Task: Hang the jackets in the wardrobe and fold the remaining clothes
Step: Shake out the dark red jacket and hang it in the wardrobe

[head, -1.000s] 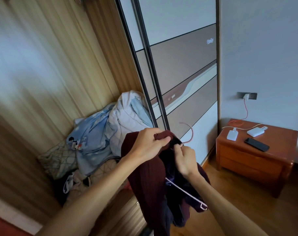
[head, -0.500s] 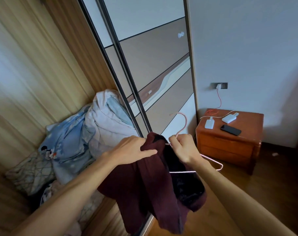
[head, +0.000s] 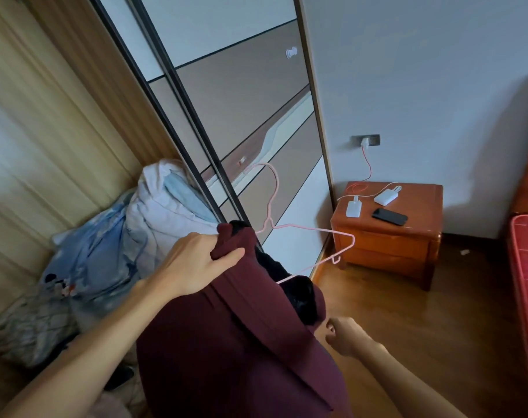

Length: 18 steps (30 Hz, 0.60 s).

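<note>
The right hand (head: pixel 344 336) has let go of the hanger (head: pixel 314 230) and dropped beside the jacket (head: pixel 226 342), loosely curled and empty. The left hand (head: pixel 196 263) alone grips the jacket's shoulder, held up by the wardrobe door (head: pixel 241 101). One hanger arm sticks out bare, so the jacket probably isn't ready to hang.

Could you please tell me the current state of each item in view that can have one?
maroon jacket: half on the hanger, gripped at its top edge.
pink hanger: one arm inside the jacket, the other bare, hook free.
left hand: grips the jacket's top edge.
right hand: loosely curled, holds nothing.
wardrobe door: slid aside, left side open.
charger: plugged into the wall socket.
phone: lying flat, screen dark.
</note>
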Motion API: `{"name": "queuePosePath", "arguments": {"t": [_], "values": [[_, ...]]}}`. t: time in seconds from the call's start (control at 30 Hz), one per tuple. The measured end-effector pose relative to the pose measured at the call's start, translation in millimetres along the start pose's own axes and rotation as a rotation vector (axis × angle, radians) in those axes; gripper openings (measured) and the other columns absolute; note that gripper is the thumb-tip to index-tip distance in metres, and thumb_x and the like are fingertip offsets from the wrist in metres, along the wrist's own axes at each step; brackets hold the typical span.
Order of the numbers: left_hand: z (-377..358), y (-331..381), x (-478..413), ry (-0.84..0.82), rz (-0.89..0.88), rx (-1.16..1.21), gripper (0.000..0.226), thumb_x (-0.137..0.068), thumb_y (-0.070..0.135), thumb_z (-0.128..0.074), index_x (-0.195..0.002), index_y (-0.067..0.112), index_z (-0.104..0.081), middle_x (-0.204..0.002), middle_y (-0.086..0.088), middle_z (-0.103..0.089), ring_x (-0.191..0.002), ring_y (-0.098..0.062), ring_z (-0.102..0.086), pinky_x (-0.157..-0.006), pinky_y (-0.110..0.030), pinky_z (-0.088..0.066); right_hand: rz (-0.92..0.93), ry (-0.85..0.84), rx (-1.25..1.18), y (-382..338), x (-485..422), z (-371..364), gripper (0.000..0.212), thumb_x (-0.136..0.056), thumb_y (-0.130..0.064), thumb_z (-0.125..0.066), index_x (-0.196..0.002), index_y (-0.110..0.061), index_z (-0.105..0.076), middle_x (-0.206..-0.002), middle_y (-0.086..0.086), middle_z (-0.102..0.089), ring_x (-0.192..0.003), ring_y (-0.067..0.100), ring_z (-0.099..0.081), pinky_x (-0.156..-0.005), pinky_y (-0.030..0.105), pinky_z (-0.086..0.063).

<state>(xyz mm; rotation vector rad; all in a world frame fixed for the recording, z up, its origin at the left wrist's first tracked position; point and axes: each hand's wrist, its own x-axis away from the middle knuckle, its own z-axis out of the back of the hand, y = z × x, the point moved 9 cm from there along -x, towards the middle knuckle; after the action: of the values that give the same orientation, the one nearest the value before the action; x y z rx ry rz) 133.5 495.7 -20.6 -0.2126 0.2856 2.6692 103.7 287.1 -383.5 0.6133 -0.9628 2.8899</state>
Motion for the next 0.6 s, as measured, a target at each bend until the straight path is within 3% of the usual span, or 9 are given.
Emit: {"name": "queuePosePath", "arguments": {"t": [0.07,0.13,0.2,0.33,0.5,0.6], "values": [[15.1,-2.3,11.2,0.029,-0.009,0.057,0.063,-0.081,0.071,-0.053,-0.055,0.013,-0.052,-0.052,-0.001,-0.059,-0.051,-0.016,-0.058,-0.052,-0.033,-0.042,-0.028,0.026,-0.007,-0.6,-15.1,-8.3,0.043,-0.093,-0.030,-0.056,-0.131,-0.012,-0.054,-0.130,0.009,-0.061,-0.117,0.028,-0.059,-0.093,0.036,-0.051],[31.6,-6.3,22.4,0.060,-0.003,0.117,0.065,-0.079,0.072,-0.053,-0.053,0.013,-0.050,-0.048,0.003,-0.056,-0.047,-0.012,-0.055,-0.052,-0.034,-0.043,0.012,0.041,-0.061,-16.3,-27.1,-9.5,0.061,-0.089,-0.037,-0.065,-0.140,-0.013,-0.044,-0.136,0.009,-0.054,-0.123,0.030,-0.054,-0.098,0.035,-0.047],[47.5,-6.1,33.5,0.116,-0.025,0.155,0.060,-0.079,0.068,-0.057,-0.047,0.019,-0.040,-0.044,0.011,-0.044,-0.042,-0.005,-0.045,-0.046,-0.026,-0.035,0.043,0.024,-0.241,-32.4,-37.0,-12.9,0.076,-0.081,-0.039,-0.074,-0.143,-0.015,-0.037,-0.132,0.006,-0.049,-0.124,0.027,-0.051,-0.099,0.032,-0.043],[62.2,-10.2,49.7,0.152,-0.036,0.127,0.056,-0.081,0.062,-0.061,-0.048,0.023,-0.036,-0.042,0.012,-0.038,-0.038,-0.005,-0.037,-0.043,-0.021,-0.026,0.098,0.008,-0.427,-52.1,-59.8,-20.3,0.051,-0.079,-0.043,-0.075,-0.119,-0.014,-0.063,-0.108,-0.002,-0.070,-0.099,0.017,-0.066,-0.091,0.040,-0.054],[60.6,-46.7,65.8,0.101,0.037,0.036,0.064,-0.081,0.065,-0.058,-0.049,0.014,-0.036,-0.042,0.005,-0.039,-0.037,-0.008,-0.043,-0.042,-0.023,-0.028,0.105,0.220,-0.329,-56.9,-70.7,39.6,0.034,-0.090,-0.041,-0.068,-0.106,-0.012,-0.061,-0.098,0.009,-0.071,-0.093,0.032,-0.066,-0.080,0.041,-0.053],[58.1,-64.5,75.6,0.085,0.049,-0.039,0.066,-0.084,0.063,-0.060,-0.045,0.019,-0.029,-0.038,0.007,-0.036,-0.036,-0.009,-0.042,-0.040,-0.017,-0.021,0.109,0.346,-0.397,-56.1,-65.9,97.5,0.027,-0.089,-0.038,-0.068,-0.100,-0.015,-0.061,-0.095,0.007,-0.071,-0.090,0.030,-0.066,-0.081,0.045,-0.054]]}}
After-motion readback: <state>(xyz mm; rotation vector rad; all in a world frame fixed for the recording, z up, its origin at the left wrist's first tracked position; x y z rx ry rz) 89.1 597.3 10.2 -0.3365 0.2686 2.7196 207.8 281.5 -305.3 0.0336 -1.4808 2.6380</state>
